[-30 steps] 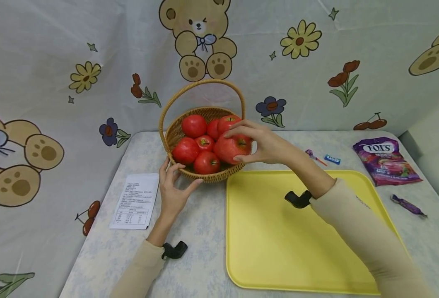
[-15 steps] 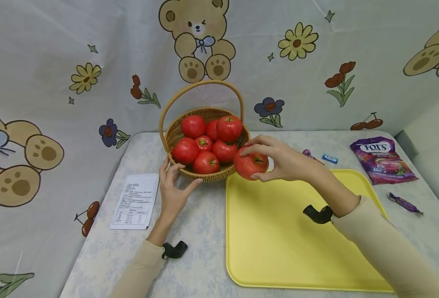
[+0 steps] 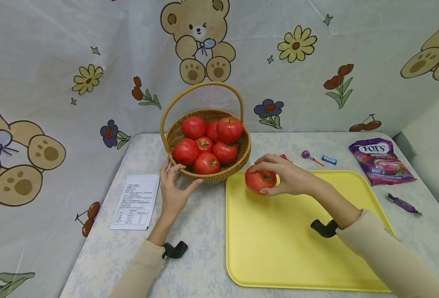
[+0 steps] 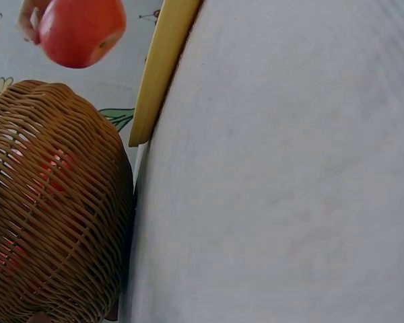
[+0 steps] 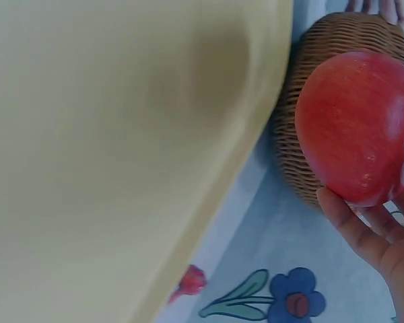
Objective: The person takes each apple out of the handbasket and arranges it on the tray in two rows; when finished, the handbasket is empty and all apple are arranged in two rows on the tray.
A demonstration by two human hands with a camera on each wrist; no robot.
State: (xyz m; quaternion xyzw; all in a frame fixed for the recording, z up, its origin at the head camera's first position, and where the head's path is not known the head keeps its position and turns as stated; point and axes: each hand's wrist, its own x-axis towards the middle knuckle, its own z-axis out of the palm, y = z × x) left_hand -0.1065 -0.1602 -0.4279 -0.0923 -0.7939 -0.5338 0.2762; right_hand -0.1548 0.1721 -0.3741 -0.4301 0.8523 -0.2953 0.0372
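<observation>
A red apple [image 3: 258, 179] is in my right hand [image 3: 289, 177], between thumb and fingertips, above the yellow tray's far left corner. Up close, the right wrist view shows the apple [image 5: 355, 128] with fingers around its lower right side. My left hand [image 3: 174, 196] holds the near left side of a wicker basket [image 3: 213, 178], its fingers at the rim and the thumb low on the outer wall. Several red apples [image 3: 206, 163] lie in this basket, whose tall handle arches over them. From the left wrist, the basket's woven wall [image 4: 54, 208] fills the left side.
The yellow tray [image 3: 297, 248] takes up the table's right half. Behind it lie lollipops [image 3: 306, 154] and a small blue candy [image 3: 329, 159]. A purple candy bag [image 3: 381, 161] and a wrapped candy [image 3: 403, 203] lie to the right. A printed white packet [image 3: 135, 202] is at left.
My right hand has lifted an apple out of the basket and carried it right and nearer, over the tray. My left hand has stayed at the basket.
</observation>
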